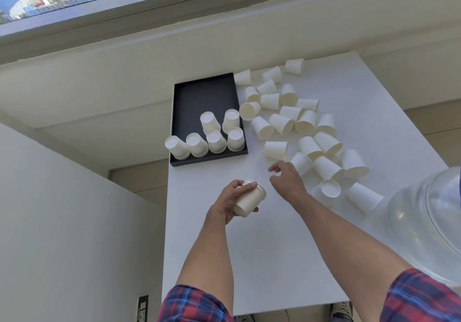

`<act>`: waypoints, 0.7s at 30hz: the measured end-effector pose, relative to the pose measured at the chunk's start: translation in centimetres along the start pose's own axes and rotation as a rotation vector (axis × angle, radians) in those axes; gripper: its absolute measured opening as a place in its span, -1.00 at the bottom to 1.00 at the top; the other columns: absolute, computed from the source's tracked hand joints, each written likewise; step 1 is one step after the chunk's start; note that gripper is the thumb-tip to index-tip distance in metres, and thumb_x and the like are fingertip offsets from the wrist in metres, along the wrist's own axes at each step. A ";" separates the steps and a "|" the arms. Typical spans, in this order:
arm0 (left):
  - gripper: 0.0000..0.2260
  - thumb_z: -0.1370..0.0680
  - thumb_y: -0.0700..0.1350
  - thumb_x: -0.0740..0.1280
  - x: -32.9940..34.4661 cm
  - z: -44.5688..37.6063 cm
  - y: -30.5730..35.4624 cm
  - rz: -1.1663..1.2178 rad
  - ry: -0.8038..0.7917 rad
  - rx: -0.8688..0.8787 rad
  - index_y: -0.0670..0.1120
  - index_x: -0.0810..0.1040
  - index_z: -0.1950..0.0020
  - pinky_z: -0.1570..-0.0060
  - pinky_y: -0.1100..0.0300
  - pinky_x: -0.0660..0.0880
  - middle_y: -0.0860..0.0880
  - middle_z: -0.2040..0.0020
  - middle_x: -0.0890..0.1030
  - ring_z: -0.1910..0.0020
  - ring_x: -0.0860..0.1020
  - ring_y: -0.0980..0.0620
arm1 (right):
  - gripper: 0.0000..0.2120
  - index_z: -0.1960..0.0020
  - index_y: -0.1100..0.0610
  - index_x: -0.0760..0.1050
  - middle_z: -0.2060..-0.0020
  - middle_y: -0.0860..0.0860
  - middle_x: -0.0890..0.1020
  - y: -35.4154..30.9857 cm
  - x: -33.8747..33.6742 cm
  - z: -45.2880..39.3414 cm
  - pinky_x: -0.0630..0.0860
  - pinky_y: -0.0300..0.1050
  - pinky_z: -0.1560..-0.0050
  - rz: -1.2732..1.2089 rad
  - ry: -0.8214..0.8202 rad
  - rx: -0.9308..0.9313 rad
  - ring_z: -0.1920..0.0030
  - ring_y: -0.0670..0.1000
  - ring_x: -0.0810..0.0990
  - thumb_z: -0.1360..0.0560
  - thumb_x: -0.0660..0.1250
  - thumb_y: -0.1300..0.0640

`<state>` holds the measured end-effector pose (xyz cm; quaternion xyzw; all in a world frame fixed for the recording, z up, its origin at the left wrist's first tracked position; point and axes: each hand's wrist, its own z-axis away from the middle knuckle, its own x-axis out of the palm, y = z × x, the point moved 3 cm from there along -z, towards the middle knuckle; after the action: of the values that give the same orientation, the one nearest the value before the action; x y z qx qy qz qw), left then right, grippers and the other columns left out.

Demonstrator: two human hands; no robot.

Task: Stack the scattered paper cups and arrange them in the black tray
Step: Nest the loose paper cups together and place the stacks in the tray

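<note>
My left hand grips a short stack of white paper cups above the white table. My right hand hovers with loosely curled fingers and holds nothing, just below a cup lying on its side. Several loose cups lie scattered over the table's right half. The black tray sits at the far left, with several upside-down cup stacks in two rows at its near end.
A large clear plastic container stands at the table's right edge, close to my right forearm. The table's left edge drops to the floor. A window ledge runs along the far wall.
</note>
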<state>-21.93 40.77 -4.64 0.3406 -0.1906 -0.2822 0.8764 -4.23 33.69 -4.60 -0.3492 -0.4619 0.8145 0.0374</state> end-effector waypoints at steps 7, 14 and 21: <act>-0.44 -0.33 0.18 0.61 -1.6 0.2 -0.5 0.025 0.079 0.027 -0.03 0.62 -0.24 0.07 0.03 0.61 -0.13 -0.13 0.73 0.08 0.73 -0.26 | -0.63 -0.24 0.04 0.53 -0.38 -0.01 0.31 -1.4 -1.5 -3.5 0.38 -0.17 0.03 -0.085 0.220 0.112 0.04 0.03 0.52 -0.46 0.26 0.24; -0.57 -0.44 0.14 0.57 -2.7 0.7 -0.4 0.068 0.121 0.033 0.00 0.65 -0.24 0.10 0.08 0.58 -0.13 -0.11 0.73 0.12 0.72 -0.22 | -0.53 -0.40 0.20 0.45 -0.46 0.15 0.30 -2.1 0.0 -5.5 0.43 -0.06 -0.01 -0.008 0.085 0.330 -0.21 0.24 0.53 -0.50 0.20 0.24; -0.62 -0.49 0.07 0.55 -3.2 0.6 0.4 0.129 0.145 0.050 -0.04 0.65 -0.25 0.27 0.15 0.59 -0.08 -0.01 0.72 0.15 0.68 -0.19 | -0.71 -0.15 0.32 0.59 -0.02 0.23 0.68 -1.3 0.8 -5.5 0.55 -0.02 0.06 -0.380 0.255 0.403 -0.05 0.23 0.65 -0.54 0.21 0.20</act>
<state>-24.56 42.70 -4.42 0.3689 -0.1553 -0.1949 0.8955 -1.85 38.76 -5.78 -0.3416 -0.3398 0.8176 0.3153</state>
